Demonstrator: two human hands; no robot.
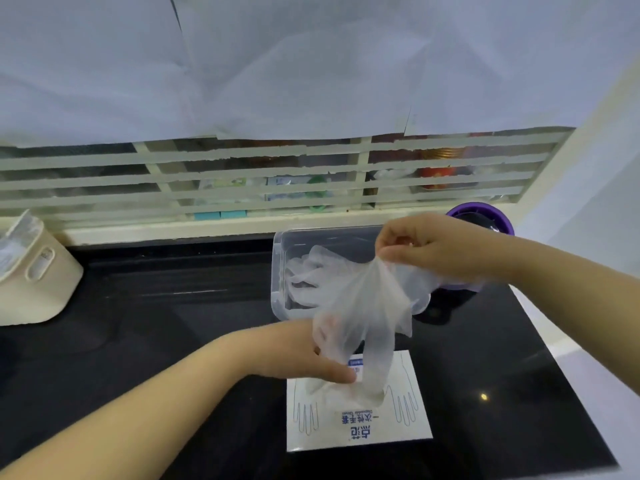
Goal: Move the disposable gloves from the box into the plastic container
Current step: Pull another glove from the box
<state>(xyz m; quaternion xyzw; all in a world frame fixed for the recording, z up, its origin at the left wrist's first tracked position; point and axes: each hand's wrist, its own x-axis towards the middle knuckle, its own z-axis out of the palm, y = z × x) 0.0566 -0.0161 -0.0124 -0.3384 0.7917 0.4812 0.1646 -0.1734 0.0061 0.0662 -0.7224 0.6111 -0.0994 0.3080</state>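
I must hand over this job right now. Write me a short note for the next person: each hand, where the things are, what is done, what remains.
Right hand: pinches one clear glove by its cuff; the glove hangs between the plastic container and the box.
Left hand: at the box opening, thumb on glove material there; fingers hidden, grip unclear.
Done: some gloves lie in the container.
Left: drop the held glove in, then move whatever remains in the box.

container [276, 271] top: open | right: purple-rimmed vessel [479, 207] close | left: bare counter [156, 306]
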